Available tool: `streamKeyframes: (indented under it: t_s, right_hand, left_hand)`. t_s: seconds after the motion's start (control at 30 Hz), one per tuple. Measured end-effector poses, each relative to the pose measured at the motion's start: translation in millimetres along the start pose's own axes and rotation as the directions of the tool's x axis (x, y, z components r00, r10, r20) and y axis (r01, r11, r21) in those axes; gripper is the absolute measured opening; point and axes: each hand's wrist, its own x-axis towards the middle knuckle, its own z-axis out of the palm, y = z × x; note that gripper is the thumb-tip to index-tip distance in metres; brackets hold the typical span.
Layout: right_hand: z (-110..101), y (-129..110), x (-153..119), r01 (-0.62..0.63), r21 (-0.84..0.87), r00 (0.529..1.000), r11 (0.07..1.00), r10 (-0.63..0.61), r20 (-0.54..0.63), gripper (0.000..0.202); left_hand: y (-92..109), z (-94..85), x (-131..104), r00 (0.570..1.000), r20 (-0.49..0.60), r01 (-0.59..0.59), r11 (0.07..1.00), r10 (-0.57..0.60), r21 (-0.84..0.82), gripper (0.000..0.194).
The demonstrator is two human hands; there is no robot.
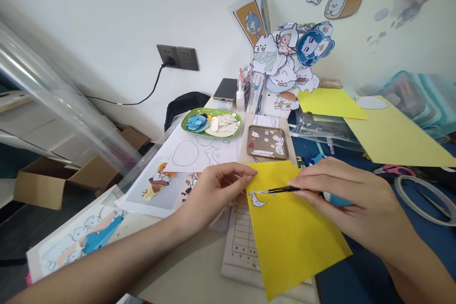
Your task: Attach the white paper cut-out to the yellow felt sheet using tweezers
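Note:
My left hand [219, 185] pinches the upper left edge of a bright yellow sheet [299, 242] between thumb and fingers. Black tweezers [281, 190] are held in my right hand [345, 194], their tips pointing left over the sheet. At those tips, near the sheet's left edge, is a small white curved paper cutout [258, 200] with a dark outline; whether the tips grip it or only touch it I cannot tell. Beneath the yellow sheet lies a pad with a printed grid [244, 237], partly covered.
Behind the sheet stand a brown tray [250, 138] of small cutouts and a green tray [185, 126] of blue and white pieces. To the right are a tape roll [401, 194], pink-handled scissors [404, 170] and pale yellow paper [392, 137]. Left lie printed and outlined sheets [228, 154].

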Motion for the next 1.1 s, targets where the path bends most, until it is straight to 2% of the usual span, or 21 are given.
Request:
streamKeyframes:
  t_s: [0.13,0.3,0.47,0.63,0.87,1.0,1.1]
  right_hand:
    - [-6.7,1.1,-3.0,-0.013,0.01,0.999,1.0,0.013,-0.03,0.015]
    - [-15.0,4.1,-7.0,-0.166,0.08,0.985,0.983,0.169,-0.035,0.015]
    - [-14.1,6.5,-5.2,-0.342,0.2,0.939,0.918,0.326,0.106,0.006]
    - [-10.4,5.7,-1.3,-0.493,0.224,0.858,0.841,0.426,0.287,0.018]
    - [-8.9,7.5,8.1,-0.477,0.151,0.846,0.866,0.405,0.348,0.02]
    - [-9.0,12.1,12.3,-0.576,0.18,0.758,0.797,0.438,0.483,0.02]
    - [-8.5,11.7,12.6,-0.639,0.179,0.702,0.748,0.473,0.532,0.022]
  left_hand:
    - [-2.3,1.2,2.1,1.0,-0.006,0.01,1.0,-0.01,0.009,0.018]
    - [0.8,1.5,0.6,0.999,0.032,-0.007,1.0,0.006,0.024,0.015]
    - [5.1,2.2,0.1,0.993,0.118,0.004,0.999,-0.001,-0.031,0.018]
    - [6.3,3.0,1.2,0.99,0.142,-0.014,1.0,0.016,-0.009,0.02]
    - [10.3,5.8,-2.3,0.983,0.181,-0.003,0.998,0.015,-0.067,0.024]
    - [12.4,7.4,-4.1,0.983,0.185,0.03,0.996,-0.014,-0.085,0.024]
    - [12.2,8.3,-4.8,0.981,0.192,0.06,0.991,-0.037,-0.116,0.021]
